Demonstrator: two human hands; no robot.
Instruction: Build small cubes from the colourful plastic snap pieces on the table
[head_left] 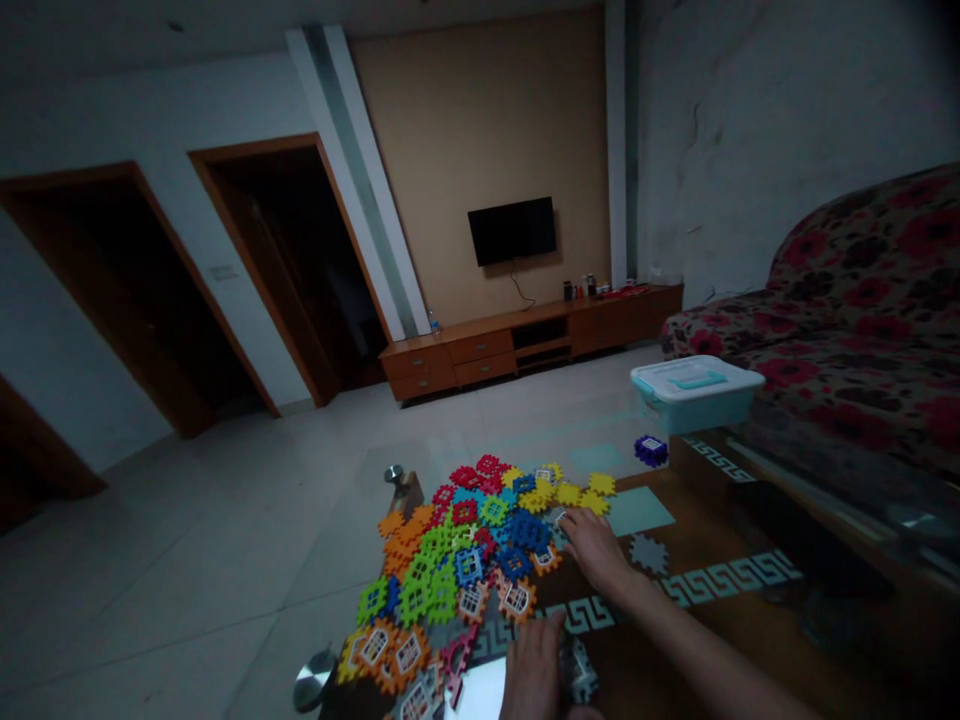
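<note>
Lying heaped, lower centre: coloured tiles (421, 575).
Right hand (596, 548) is resting at their right edge; left hand (531, 668) is lying bottom centre; can't make out either grip.

The bottom edge cuts off the left hand (531, 665), which partly hides a grey piece (582, 672). Small items (579, 290) on the cabinet (480, 352) are too tiny to identify.

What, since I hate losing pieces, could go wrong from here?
The right hand is at the edge of the loosely heaped interlocking blocks, so some might slide. The right forearm passes close to a lone grey block and might brush it aside. The purple blocks lie apart from the heap and might be overlooked.
</note>
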